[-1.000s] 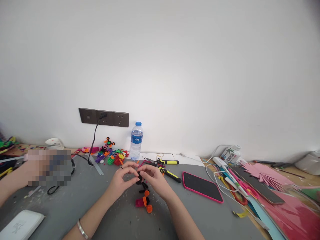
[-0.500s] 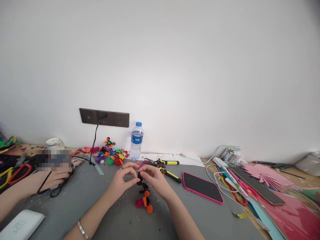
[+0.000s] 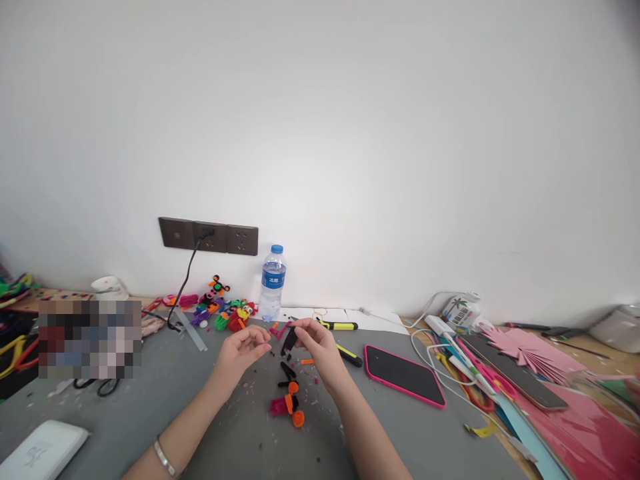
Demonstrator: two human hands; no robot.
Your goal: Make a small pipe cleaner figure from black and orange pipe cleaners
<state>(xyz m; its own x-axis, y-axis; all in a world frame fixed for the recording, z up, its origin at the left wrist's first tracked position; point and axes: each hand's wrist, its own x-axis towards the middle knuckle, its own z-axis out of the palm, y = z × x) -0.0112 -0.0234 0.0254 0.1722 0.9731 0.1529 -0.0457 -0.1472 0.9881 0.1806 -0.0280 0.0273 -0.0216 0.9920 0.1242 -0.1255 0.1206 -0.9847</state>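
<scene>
Between the thumb and fingers of my right hand [image 3: 317, 347] is a bent black pipe cleaner piece [image 3: 289, 341]. To its left, and apart from it, my left hand [image 3: 244, 352] has its fingers curled toward the thumb; anything pinched there is too small to make out. Below both hands a pipe cleaner figure [image 3: 288, 405] in orange, magenta and black lies on the grey mat [image 3: 310, 450]. Short black pipe cleaner pieces [image 3: 287, 372] lie just above the figure. Yellow-and-black handled pliers [image 3: 349, 355] are partly hidden behind my right hand.
A water bottle [image 3: 273, 283] stands by the wall, with colourful pipe cleaner figures [image 3: 243, 315] to its left. A pink-cased phone [image 3: 404, 375] lies at right, near cables and pink papers [image 3: 590, 427]. A white box [image 3: 45, 450] sits front left. Something blurred out covers the left side.
My hands have come apart: the left moved off to the left, while the right keeps the black piece. At left, another person's arm and hand have drawn back from the mat.
</scene>
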